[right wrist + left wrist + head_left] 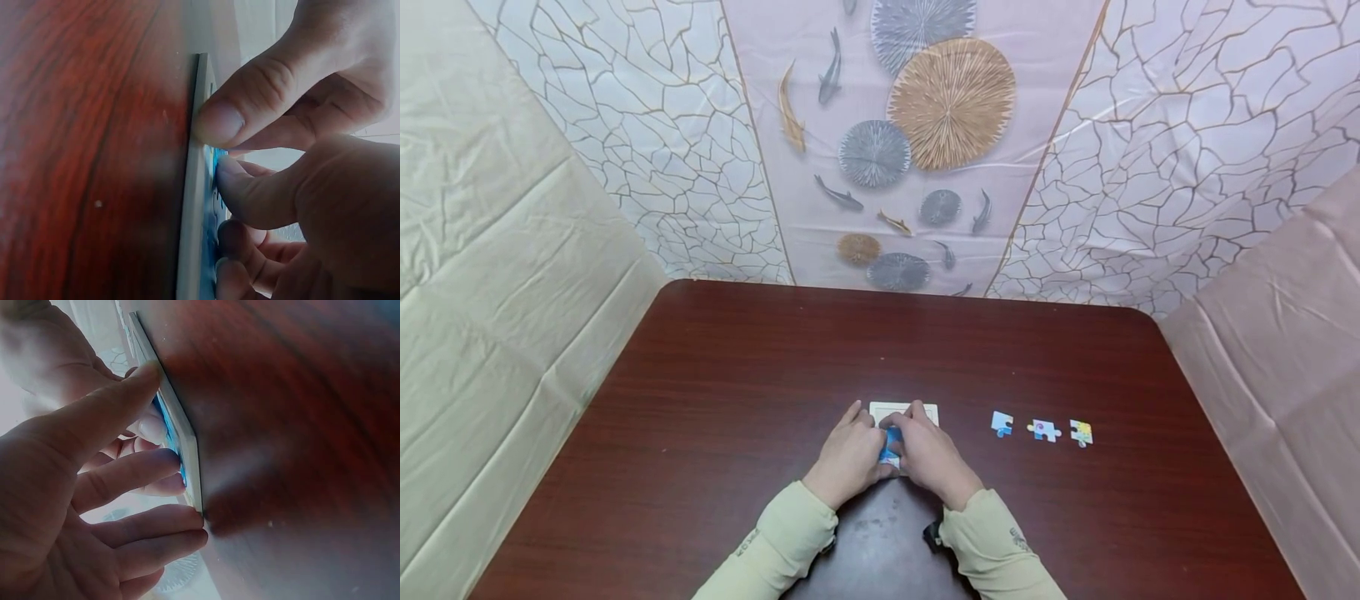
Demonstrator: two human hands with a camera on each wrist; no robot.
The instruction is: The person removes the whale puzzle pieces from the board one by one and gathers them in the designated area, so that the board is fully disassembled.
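Observation:
A white puzzle tray (931,412) lies flat on the table, with blue puzzle pieces (891,442) inside it. My left hand (847,454) holds the tray at its left and near edges; in the left wrist view its thumb rests on the rim while two fingertips touch the tray's side. Bent over the blue pieces is my right hand (936,458). The right wrist view has its thumb (250,194) and curled fingers pinching at a blue puzzle piece (217,164), mostly hidden under the fingertips. Both hands are close together and cover much of the tray.
Three loose puzzle pieces lie in a row to the right: a light blue one (1002,423), a pale blue one with a pink swirl (1043,430) and a yellow-and-white one (1081,432). The dark red-brown table (737,358) ends at patterned cloth walls (700,167).

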